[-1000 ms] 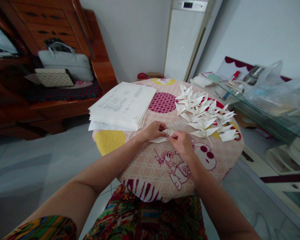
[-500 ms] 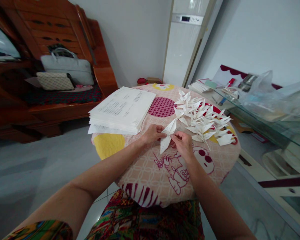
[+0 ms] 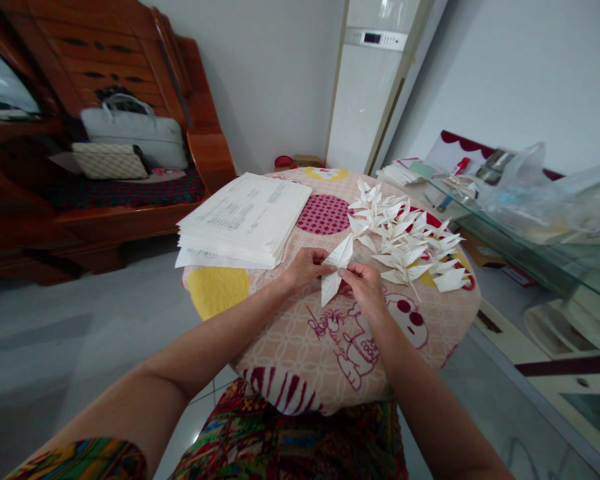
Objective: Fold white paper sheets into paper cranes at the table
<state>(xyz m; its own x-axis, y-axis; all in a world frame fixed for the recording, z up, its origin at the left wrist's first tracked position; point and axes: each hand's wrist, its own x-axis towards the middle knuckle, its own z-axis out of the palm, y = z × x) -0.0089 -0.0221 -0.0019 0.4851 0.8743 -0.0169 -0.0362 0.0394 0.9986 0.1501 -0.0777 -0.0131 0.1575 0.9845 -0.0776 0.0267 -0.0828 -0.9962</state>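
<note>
A folded white paper figure (image 3: 338, 259), long and pointed at both ends, is held just over the round table. My left hand (image 3: 307, 268) pinches its left side near the middle. On its right side, my right hand (image 3: 363, 280) grips the paper between thumb and fingers. Close beyond my right hand lies a pile of folded paper cranes (image 3: 403, 233), white with pointed wings. To the left of my hands rests a thick stack of printed paper sheets (image 3: 245, 217).
A patterned cloth (image 3: 290, 340) covers the table. On the right, a glass-topped cabinet (image 3: 525, 240) holds plastic bags (image 3: 525, 187) and papers. A wooden bench (image 3: 145, 210) with a grey bag (image 3: 135, 137) stands at the left, and a tall white air conditioner (image 3: 360, 100) at the back.
My right fingers have shifted very slightly left along the folded paper, and its lower point has tilted a little. The stack and the pile have not moved.
</note>
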